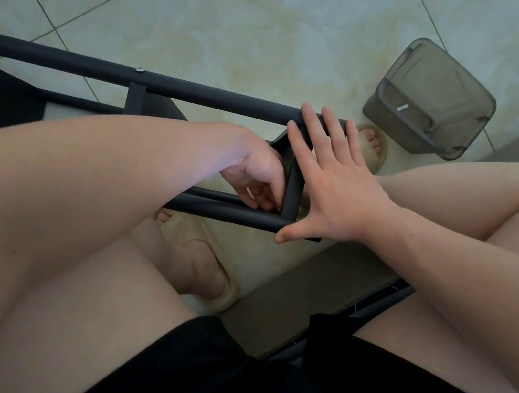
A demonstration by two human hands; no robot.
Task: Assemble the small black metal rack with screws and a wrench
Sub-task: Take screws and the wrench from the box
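The black rack (199, 92) lay just over the tiled floor (244, 24). The right hand (327, 186) pressed flat on its end, fingers spread. The left hand (254, 175) curled its fingers at the lower corner; whether they held something, I could not tell.

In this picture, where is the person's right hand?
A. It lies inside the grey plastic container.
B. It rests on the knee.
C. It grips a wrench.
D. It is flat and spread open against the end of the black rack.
D: the right hand is open and spread flat against the end of the black rack, and it holds no tool.
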